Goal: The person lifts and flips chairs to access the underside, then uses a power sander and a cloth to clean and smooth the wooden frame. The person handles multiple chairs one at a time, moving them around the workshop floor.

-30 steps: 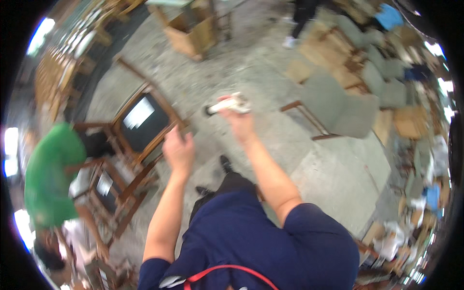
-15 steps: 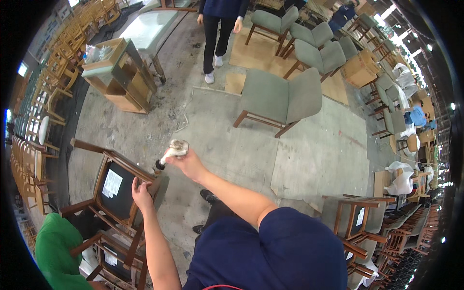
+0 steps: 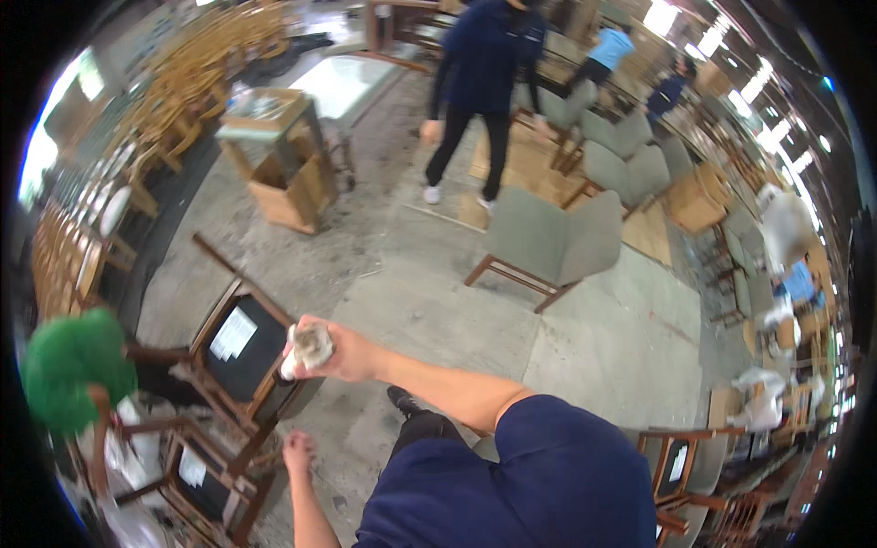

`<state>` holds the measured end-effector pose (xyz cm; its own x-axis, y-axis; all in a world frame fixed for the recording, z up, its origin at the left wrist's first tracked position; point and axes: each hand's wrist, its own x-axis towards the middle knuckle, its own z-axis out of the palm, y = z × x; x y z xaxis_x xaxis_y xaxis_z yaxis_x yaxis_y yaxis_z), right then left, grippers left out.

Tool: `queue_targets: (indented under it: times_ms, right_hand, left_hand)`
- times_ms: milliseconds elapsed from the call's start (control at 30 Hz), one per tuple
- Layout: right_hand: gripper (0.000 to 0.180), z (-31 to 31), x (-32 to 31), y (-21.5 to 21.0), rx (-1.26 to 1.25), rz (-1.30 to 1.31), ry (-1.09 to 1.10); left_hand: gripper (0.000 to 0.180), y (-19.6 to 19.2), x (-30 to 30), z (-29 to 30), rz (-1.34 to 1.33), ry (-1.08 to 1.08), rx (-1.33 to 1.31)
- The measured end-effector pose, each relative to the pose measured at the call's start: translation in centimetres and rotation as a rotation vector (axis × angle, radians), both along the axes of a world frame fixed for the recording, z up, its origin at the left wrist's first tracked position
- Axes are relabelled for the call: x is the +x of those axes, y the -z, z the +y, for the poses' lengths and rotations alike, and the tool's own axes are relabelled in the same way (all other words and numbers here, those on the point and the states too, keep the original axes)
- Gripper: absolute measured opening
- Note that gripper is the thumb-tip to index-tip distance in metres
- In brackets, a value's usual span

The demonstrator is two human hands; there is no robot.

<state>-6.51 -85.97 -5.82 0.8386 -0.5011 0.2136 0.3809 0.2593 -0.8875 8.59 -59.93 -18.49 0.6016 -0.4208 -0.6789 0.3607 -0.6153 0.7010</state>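
My right hand is closed around a wad of white cloth with grey-brown stains. It is held beside an upturned dark wood chair whose black seat underside bears white labels. My left hand is lower down, close to the legs of a second upturned chair. Its fingers are loosely bent and apart, somewhat blurred, and no object shows in them.
A person in green bends beside the upturned chairs at left. Ahead, another person in dark clothes stands near a grey upholstered chair. A wooden cabinet stands at far left; more upturned chairs are at right.
My right hand has come down and left with the cloth, toward the upturned chair. My left hand has dropped away from the chair seat. The person ahead appears closer, and the view has shifted.
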Motion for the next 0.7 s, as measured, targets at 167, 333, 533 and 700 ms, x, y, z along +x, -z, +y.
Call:
queue_targets:
  times_ms: [167,333,533,700]
  right_hand:
    - [0.037,13.6,5.2,-1.5,-0.659,0.351,-0.718]
    - [0.052,37.8,8.6,1.0,-0.298,0.351,-1.268]
    - [0.083,62.9,11.1,-1.8,-0.639,0.083,-1.739]
    - [0.047,79.5,14.2,-1.4,-0.406,0.263,-1.892]
  left_hand:
    - [0.040,2.1,-7.8,23.9,-0.183,0.195,0.473]
    - [0.040,0.8,-17.2,47.6,-0.092,-0.277,0.817]
    - [0.049,1.3,-31.0,61.0,0.169,-0.030,0.781]
    - [0.048,3.6,-35.1,62.5,0.340,-0.320,0.376]
